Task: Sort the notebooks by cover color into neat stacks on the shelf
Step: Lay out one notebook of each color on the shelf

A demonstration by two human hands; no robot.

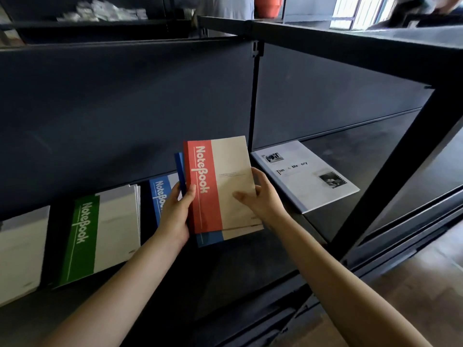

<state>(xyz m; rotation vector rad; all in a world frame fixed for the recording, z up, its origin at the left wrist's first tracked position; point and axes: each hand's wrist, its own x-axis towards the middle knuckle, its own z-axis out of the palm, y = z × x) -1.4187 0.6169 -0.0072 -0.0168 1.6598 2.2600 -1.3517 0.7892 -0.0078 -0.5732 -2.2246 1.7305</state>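
Two hands: the left hand [175, 216] grips the spine side of a small held stack, thumb on the red band; the right hand [263, 199] holds the opposite edge, thumb flat on the cream cover.
Held stack: red notebook [220, 181] on top, blue notebook [210, 237] showing beneath its lower edge; centre of the frame, above the shelf board [250, 266].
Lower left: green notebook [100, 236] tops a pile; a shelved blue notebook [159, 194] lies partly behind the left hand.
Right of centre: white booklet [308, 176] lies flat.
Surface: dark matte metal board, dark back panel [125, 108], black upright post [254, 96].
Room: wood-toned floor [426, 284] at lower right; bright window [360, 11] at upper right, blurred.
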